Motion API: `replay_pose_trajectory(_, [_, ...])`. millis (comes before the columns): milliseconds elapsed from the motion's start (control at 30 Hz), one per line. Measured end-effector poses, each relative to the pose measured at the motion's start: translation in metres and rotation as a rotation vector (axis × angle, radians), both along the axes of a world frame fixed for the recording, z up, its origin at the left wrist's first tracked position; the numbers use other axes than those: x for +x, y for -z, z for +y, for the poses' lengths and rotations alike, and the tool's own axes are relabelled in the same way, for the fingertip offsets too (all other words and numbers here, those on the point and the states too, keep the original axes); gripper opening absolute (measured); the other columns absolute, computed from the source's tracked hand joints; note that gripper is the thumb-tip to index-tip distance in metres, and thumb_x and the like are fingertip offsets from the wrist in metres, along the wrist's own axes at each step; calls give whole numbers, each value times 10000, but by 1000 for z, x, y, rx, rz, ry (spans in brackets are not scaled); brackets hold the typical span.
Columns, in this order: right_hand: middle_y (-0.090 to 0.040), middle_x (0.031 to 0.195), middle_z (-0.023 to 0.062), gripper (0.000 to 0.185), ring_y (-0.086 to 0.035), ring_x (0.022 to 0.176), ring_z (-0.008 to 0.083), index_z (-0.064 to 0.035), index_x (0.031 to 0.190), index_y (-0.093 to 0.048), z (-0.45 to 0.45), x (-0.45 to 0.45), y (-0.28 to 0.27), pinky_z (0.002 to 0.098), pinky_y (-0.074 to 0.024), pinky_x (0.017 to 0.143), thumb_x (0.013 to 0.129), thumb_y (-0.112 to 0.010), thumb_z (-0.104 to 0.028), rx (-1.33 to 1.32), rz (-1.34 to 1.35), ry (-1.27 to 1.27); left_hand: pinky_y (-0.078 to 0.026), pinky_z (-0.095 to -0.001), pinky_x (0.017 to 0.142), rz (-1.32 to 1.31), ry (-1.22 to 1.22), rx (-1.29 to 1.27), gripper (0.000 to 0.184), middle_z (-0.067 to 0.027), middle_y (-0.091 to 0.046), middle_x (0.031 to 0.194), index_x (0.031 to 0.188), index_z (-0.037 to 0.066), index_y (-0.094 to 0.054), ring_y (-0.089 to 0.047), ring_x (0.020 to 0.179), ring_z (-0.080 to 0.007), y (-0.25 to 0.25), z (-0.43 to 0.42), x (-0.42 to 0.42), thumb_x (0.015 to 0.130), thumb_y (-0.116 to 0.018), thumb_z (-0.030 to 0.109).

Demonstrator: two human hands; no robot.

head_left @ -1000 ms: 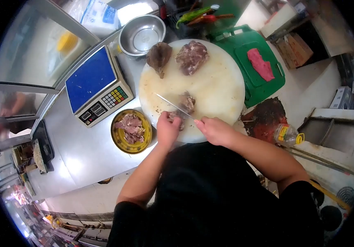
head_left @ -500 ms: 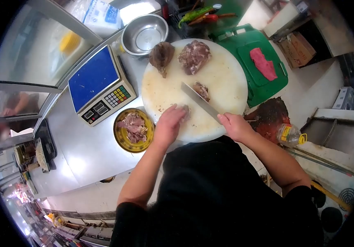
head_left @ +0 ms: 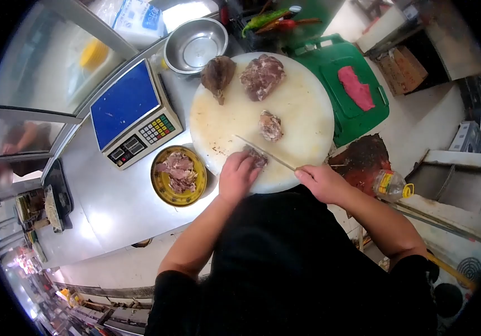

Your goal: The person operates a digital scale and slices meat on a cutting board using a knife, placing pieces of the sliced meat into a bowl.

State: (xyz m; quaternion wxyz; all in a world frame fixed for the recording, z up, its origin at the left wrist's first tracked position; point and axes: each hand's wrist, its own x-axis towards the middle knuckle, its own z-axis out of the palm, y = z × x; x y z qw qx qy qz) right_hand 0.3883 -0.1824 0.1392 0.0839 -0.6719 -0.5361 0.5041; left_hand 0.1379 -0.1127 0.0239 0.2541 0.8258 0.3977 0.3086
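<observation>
My right hand (head_left: 321,183) is wrapped around the handle of a kitchen knife (head_left: 274,158), whose blade shows nearly edge-on. A small piece of cooked meat (head_left: 259,161) lies under the fingers of my left hand (head_left: 239,178), which press it onto the round white cutting board (head_left: 307,134). The blade lies along the far side of this piece; whether it cuts into it I cannot tell. Farther up the board sit another meat chunk (head_left: 271,125), a large meat piece (head_left: 263,77) and a dark brown piece (head_left: 218,78) with a narrow end.
Left of the board stand a yellow dish of sliced meat (head_left: 179,171) and a blue-topped scale (head_left: 131,115). A steel bowl (head_left: 195,45) is behind. A green bin lid (head_left: 358,112) with a pink cloth (head_left: 356,88) and a plastic bottle (head_left: 393,186) are at right.
The knife has come nearer my left hand and turned from showing its broad side to nearly edge-on. It has left the middle meat chunk, which now shows fully.
</observation>
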Motion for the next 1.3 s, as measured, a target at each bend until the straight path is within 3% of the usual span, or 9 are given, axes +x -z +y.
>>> replay_pose_trajectory(300, [-660,910,281,457,-635,885,466,9,1062,-630,-6,-17,-52,529,-494,796,1009,-482,-420,-27,-89,-142,-506,-431,929,93,43,193,291,-123,-641,1109,998,92,-700,-592,1045,-356,12,-4,4,720,-780,124])
replay_pose_trajectory(467, [-665,935,272,447,-628,893,474,4,1085,-621,-5,-13,-42,530,-495,799,1015,-472,-412,-85,-83,-146,-505,-426,920,97,36,201,284,-112,-637,1073,998,97,-698,-586,1040,-354,15,-2,7,727,-776,129])
replay_pose_trajectory(667, [-682,1032,265,470,-661,972,426,-22,1282,-579,-23,10,-40,461,-522,845,994,-532,-390,65,-15,-43,-504,-409,900,6,-21,167,268,-92,-624,1019,1004,82,-676,-584,1014,-334,8,0,11,757,-771,127])
replay_pose_trajectory(733, [-677,1079,272,513,-669,1013,401,-41,1368,-528,-39,24,-24,437,-530,850,971,-583,-361,193,-135,180,-504,-406,897,-19,-31,156,265,-89,-623,1016,1007,78,-671,-586,1008,-326,7,0,12,765,-769,125])
replay_pose_trajectory(833, [-666,1118,277,542,-664,1011,418,-51,1401,-495,-51,42,17,444,-537,834,958,-607,-342,441,-367,233,-514,-421,879,-26,-29,145,266,-107,-634,1052,1001,59,-666,-596,1015,-334,3,0,9,764,-773,115])
replay_pose_trajectory(933, [-653,1168,264,569,-648,1038,430,-52,1430,-459,-41,51,38,471,-515,882,957,-594,-338,303,-493,250,-521,-421,883,-52,-1,33,298,-117,-630,1070,1023,59,-653,-611,1022,-346,-9,-2,5,738,-738,69])
replay_pose_trajectory(1100, [-597,1274,272,683,-594,1135,438,-51,1514,-325,-13,60,88,481,-474,961,940,-574,-327,365,-516,87,-506,-443,897,5,-133,77,341,-158,-600,1098,1042,76,-633,-595,1036,-364,-7,-26,-17,707,-696,54])
replay_pose_trajectory(1233, [-601,1260,277,757,-611,1089,445,-38,1535,-254,21,55,81,497,-481,939,913,-597,-299,262,-517,-148,-482,-462,937,77,-481,33,329,-160,-604,1126,1061,87,-644,-574,1079,-375,-4,-86,-45,738,-710,87])
replay_pose_trajectory(1300, [-603,1252,276,768,-618,1068,448,-28,1529,-255,28,51,64,505,-485,925,895,-607,-279,187,-549,-233,-479,-459,949,109,-765,-143,332,-161,-604,1147,1076,97,-654,-568,1090,-383,0,-128,-60,750,-714,96])
